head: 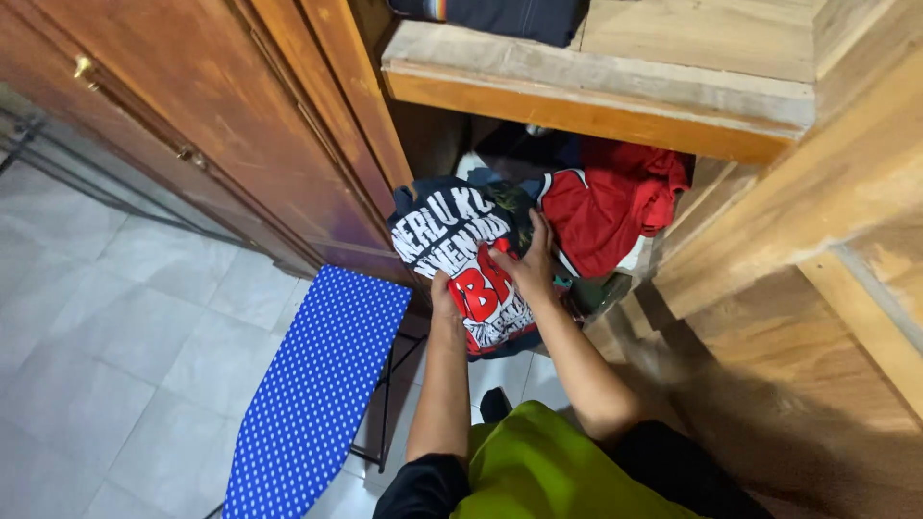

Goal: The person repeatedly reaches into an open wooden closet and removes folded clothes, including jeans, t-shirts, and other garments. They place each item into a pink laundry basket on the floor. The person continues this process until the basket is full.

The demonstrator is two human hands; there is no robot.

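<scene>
A dark shirt with white and red printed lettering [452, 240] hangs over the front edge of a low wardrobe shelf. My left hand [444, 293] grips its lower part from beneath. My right hand [529, 259] presses on top of it, fingers spread over the print. Just right of the shirt, a crumpled red garment with white trim [615, 211] lies on the same shelf, with other dark clothes behind.
A wooden shelf board [596, 91] runs above the clothes, holding a folded dark garment [510, 14]. The open wooden wardrobe door [221, 125] stands at left. A blue ironing board with white dots [317, 384] stands on grey floor tiles [115, 365]. A lime-green cloth [548, 471] is at my waist.
</scene>
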